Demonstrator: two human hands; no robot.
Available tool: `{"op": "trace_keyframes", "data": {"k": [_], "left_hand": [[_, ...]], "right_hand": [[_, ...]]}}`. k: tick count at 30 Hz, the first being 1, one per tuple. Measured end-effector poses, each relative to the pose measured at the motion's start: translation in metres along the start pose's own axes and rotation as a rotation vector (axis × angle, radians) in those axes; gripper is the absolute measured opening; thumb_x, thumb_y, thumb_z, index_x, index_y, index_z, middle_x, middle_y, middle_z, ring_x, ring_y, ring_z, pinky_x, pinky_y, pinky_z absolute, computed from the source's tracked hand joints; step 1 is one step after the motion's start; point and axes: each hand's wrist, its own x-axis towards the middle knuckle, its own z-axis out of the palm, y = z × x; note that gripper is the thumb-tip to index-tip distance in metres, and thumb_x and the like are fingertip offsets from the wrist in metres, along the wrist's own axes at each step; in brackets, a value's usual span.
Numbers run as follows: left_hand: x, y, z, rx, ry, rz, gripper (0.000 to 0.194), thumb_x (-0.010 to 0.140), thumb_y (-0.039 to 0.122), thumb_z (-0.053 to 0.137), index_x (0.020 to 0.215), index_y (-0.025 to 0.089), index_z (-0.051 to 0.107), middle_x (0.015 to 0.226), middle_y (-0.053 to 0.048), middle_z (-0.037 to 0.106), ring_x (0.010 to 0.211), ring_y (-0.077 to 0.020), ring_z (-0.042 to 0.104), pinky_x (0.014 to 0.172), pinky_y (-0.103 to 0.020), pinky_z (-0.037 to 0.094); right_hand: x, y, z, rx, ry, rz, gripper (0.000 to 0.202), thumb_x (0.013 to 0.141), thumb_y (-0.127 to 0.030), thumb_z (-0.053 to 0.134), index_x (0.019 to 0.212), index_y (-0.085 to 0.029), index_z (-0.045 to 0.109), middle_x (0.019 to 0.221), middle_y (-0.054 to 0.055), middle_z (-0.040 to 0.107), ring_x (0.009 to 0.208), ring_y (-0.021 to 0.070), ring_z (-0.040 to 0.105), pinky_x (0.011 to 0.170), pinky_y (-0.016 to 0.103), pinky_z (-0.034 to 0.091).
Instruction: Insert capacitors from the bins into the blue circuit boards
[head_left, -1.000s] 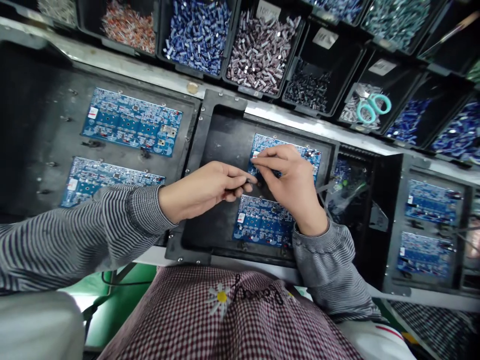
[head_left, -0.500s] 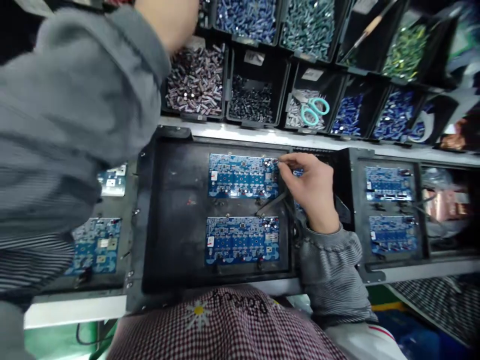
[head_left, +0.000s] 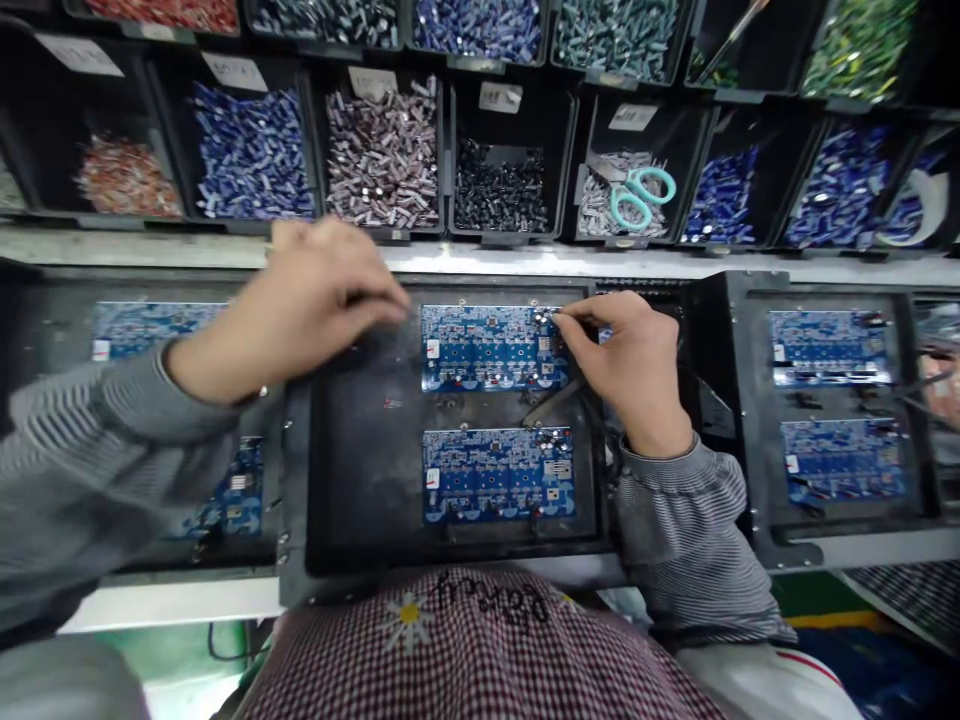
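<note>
Right hand [head_left: 634,365] grip pinched at blue circuit board [head_left: 487,348] corner

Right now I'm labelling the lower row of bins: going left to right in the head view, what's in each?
Red parts → blue parts → silvery-purple parts → black parts → teal scissors → more blue parts.

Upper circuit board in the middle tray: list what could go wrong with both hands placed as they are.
1. The right hand pinches something tiny at the upper circuit board's right corner; it might drop into the black tray.
2. The left hand is blurred beside the board; it could knock parts already seated.
3. The right wrist lies near the lower board and might brush it.
</note>
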Motion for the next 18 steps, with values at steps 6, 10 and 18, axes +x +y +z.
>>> {"op": "trace_keyframes", "data": {"k": [6, 10, 18], "left_hand": [[-0.061, 0.000, 0.033, 0.182, -0.145, 0.084, 0.016, 0.085, 0.037, 0.061, 0.090, 0.024, 0.070, 0.092, -0.005, 0.070, 0.109, -0.0282, 0.051, 0.099, -0.046, 0.017], [-0.060, 0.000, 0.035, 0.241, -0.153, 0.147, 0.016, 0.089, 0.027, 0.052, 0.084, 0.025, 0.067, 0.087, -0.003, 0.070, 0.103, -0.0258, 0.054, 0.097, -0.044, 0.021], [-0.041, 0.028, 0.052, 0.241, -0.097, 0.130, 0.023, 0.093, 0.027, 0.041, 0.084, 0.019, 0.060, 0.086, -0.005, 0.066, 0.085, -0.0222, 0.058, 0.079, -0.035, 0.034]], "right_hand": [[-0.004, -0.003, -0.010, 0.100, 0.095, 0.015, 0.017, 0.082, -0.034, 0.063, 0.093, -0.024, 0.072, 0.086, 0.003, 0.067, 0.083, 0.0174, 0.061, 0.076, 0.035, 0.050], [-0.020, -0.016, -0.030, 0.171, 0.221, 0.079, 0.016, 0.084, -0.031, 0.061, 0.096, -0.024, 0.071, 0.089, 0.003, 0.065, 0.083, 0.0161, 0.061, 0.073, 0.033, 0.050], [-0.079, -0.113, -0.038, 0.350, -0.140, -0.403, 0.015, 0.088, -0.022, 0.054, 0.098, -0.021, 0.066, 0.094, 0.001, 0.068, 0.089, 0.0123, 0.059, 0.081, 0.030, 0.047]]}}
